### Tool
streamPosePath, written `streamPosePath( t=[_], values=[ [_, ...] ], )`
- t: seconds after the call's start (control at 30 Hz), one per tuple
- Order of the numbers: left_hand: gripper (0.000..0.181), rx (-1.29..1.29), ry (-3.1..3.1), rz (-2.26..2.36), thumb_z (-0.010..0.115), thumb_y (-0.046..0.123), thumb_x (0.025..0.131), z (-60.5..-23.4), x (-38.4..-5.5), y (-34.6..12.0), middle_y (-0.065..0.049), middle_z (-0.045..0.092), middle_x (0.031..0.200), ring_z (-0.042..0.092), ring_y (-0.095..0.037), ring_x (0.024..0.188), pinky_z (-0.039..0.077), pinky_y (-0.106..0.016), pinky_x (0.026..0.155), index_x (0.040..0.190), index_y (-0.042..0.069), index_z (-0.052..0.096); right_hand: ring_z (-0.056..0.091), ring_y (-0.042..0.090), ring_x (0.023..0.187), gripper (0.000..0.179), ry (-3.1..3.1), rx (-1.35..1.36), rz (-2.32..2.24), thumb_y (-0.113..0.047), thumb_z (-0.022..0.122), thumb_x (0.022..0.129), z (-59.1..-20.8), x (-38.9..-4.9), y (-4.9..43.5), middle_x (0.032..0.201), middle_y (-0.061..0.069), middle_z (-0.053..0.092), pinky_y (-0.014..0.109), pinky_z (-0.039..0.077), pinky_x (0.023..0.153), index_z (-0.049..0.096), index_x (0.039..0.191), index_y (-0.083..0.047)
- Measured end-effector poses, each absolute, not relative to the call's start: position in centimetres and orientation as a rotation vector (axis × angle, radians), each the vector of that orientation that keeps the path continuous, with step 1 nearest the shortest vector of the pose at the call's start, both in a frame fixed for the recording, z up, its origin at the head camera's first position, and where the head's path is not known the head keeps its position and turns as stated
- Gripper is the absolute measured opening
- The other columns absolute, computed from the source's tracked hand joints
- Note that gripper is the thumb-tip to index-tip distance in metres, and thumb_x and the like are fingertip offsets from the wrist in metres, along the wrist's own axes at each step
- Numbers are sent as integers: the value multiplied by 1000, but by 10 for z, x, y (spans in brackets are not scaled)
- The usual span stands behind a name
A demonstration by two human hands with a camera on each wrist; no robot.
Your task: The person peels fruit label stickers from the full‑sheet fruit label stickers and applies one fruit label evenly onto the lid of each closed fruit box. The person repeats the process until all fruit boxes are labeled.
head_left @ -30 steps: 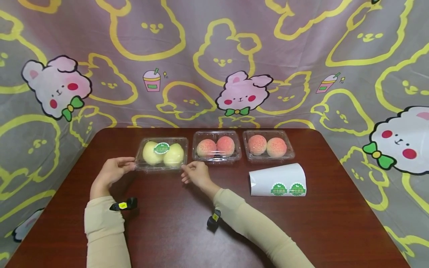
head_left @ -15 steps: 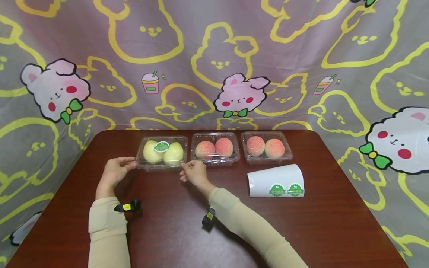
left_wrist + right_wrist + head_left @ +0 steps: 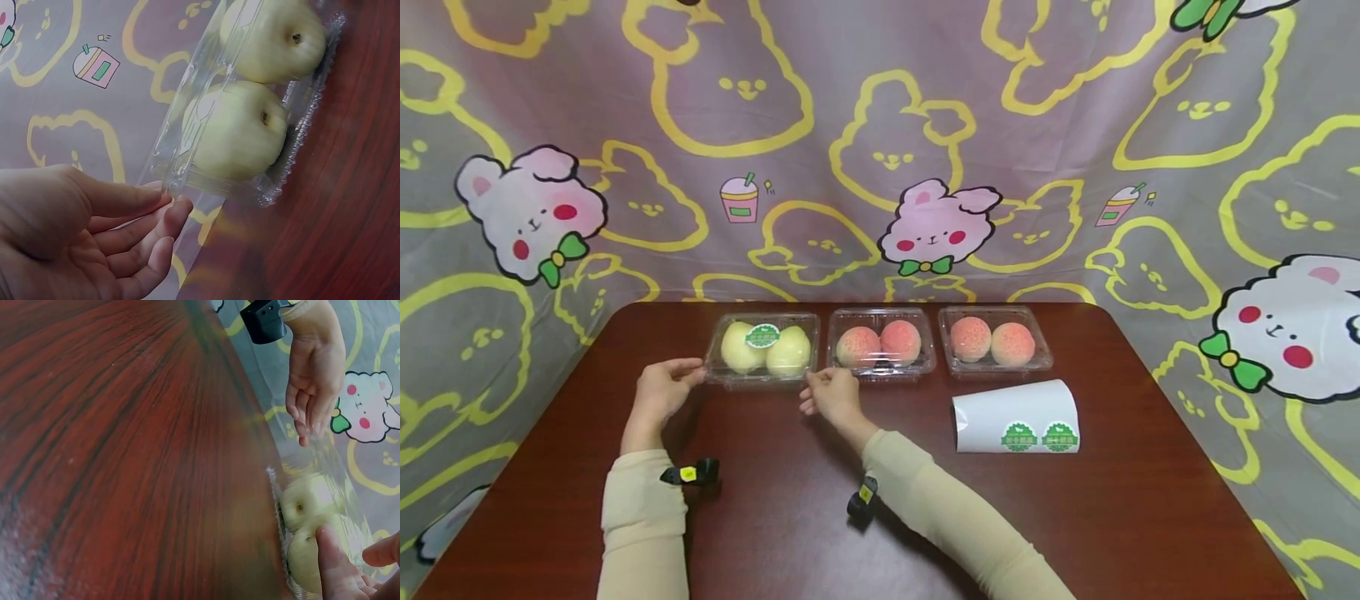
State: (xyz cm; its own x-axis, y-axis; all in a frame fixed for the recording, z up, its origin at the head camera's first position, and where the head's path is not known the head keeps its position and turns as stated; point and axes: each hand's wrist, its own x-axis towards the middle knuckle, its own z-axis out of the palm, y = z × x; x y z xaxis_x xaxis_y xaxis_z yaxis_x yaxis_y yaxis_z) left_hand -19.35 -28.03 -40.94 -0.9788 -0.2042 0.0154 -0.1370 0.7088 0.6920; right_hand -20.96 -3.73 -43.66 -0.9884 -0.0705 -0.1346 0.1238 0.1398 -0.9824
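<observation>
A clear plastic clamshell box [image 3: 760, 380] with two pale yellow-green, pear-like fruits [image 3: 742, 348] sits at the back left of the table. On its lid is a round green-and-white sticker [image 3: 762, 336]. My left hand [image 3: 662, 392] pinches the box's left edge between thumb and forefinger, as the left wrist view shows; its other fingers curl loosely below. At the front right corner, my right hand [image 3: 837, 398] holds the box by thumb and fingers. In the right wrist view the thumb [image 3: 334, 562] lies in front of the fruit.
Two more clear boxes [image 3: 929, 354] [image 3: 1045, 354] stand to the right, each with two pink peaches [image 3: 900, 342]. Nearer lies a curled white sheet [image 3: 985, 421] bearing two green stickers [image 3: 1019, 437]. A cartoon-print curtain [image 3: 820, 167] hangs around the table [image 3: 1120, 517].
The head view has tilted slightly, so everything sits a little lower in it. Both hands stay at the same corners of the pear box, which shows no clear movement on the table.
</observation>
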Motion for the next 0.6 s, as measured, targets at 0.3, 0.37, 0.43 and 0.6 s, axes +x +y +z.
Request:
streamPosePath(
  t=[0.3, 0.37, 0.43, 0.6],
  values=[
    [32, 313, -2784, -1149, 62, 15, 93, -410, -195, -281, -29, 66, 114, 64, -34, 92, 49, -29, 67, 117, -5, 64, 63, 9, 46, 26, 2249, 46, -1992, -9, 55, 95, -438, -211, -38, 83, 28, 72, 26, 57, 51, 65, 103, 13],
    [30, 320, -2775, -1154, 62, 13, 93, -411, -195, -281, -29, 67, 113, 64, -34, 92, 50, -31, 68, 117, -5, 64, 62, 7, 46, 25, 2234, 46, -2002, -9, 55, 95, -438, -211, -38, 84, 29, 72, 26, 57, 51, 65, 103, 13],
    [31, 317, -2771, -1154, 61, 13, 93, -411, -195, -282, -29, 66, 113, 65, -34, 92, 49, -30, 67, 117, -5, 64, 61, 6, 46, 25, 2220, 43, -2010, -8, 55, 95, -439, -212, -38, 84, 30, 71, 26, 57, 51, 64, 103, 13],
    [33, 292, -2791, -1122, 60, 14, 94, -409, -194, -280, -30, 64, 118, 64, -39, 99, 45, -22, 64, 120, -7, 62, 63, 10, 48, 24, 2223, 14, -2002, -6, 55, 94, -439, -211, -36, 85, 30, 71, 27, 57, 52, 64, 103, 14]
  ],
)
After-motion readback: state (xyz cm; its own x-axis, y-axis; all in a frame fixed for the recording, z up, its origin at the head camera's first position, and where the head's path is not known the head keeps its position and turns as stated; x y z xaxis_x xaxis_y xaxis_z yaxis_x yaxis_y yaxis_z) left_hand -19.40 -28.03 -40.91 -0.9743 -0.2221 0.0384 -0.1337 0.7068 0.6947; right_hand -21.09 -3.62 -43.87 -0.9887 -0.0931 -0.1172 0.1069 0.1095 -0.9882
